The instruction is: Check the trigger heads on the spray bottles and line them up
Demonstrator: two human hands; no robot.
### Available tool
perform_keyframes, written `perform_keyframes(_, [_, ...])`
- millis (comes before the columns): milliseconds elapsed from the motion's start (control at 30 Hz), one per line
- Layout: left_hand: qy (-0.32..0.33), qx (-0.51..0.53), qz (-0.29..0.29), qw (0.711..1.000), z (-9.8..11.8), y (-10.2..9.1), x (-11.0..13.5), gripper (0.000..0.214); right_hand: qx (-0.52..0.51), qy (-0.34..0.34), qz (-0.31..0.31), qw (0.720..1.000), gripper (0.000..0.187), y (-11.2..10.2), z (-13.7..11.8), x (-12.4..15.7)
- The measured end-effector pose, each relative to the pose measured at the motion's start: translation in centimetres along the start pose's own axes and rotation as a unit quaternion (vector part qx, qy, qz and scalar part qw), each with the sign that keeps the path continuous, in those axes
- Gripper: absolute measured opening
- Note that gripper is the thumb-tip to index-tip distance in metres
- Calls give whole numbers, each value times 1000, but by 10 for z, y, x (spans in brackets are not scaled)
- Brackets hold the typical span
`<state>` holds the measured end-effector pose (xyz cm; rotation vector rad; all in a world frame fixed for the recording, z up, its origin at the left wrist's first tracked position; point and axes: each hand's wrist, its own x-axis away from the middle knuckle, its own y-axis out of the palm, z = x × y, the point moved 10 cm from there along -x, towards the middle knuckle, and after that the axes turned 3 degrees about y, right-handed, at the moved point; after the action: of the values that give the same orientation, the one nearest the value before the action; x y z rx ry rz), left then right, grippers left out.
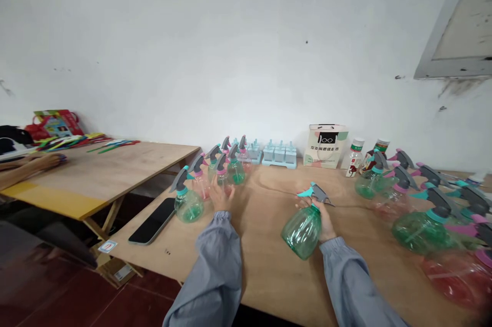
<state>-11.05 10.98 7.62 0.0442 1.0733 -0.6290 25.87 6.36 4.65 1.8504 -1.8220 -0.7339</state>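
My right hand (326, 222) is wrapped round the neck of a green spray bottle (303, 232), holding it tilted above the table; its trigger head is grey and turquoise. At the left group, my left hand (222, 196) has its fingers curved round a pink spray bottle (224, 179) with a grey and pink head. Close beside that hand stand a green spray bottle (189, 206), another pink spray bottle (200, 183) and a further green spray bottle (236, 170). The left hand partly covers the pink bottle's lower body.
Several pink and green spray bottles (418, 229) crowd the table's right side. A black phone (152, 221) lies near the left edge. Pale blue ice-pop moulds (279, 155), a paper bag (326, 147) and a white bottle (354, 159) line the wall. Another table (115, 168) stands at left.
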Motion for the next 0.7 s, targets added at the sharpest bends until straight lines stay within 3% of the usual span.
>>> perform_keyframes(233, [-34, 7, -16, 999, -17, 11, 3, 75, 39, -75, 115, 990, 36, -33, -8, -4])
perform_keyframes(500, [-33, 49, 19, 998, -23, 8, 0, 83, 42, -26, 27, 998, 37, -5, 2, 1])
perform_keyframes(700, [-37, 49, 14, 998, -20, 9, 1, 83, 47, -59, 98, 992, 30, -23, -4, 2])
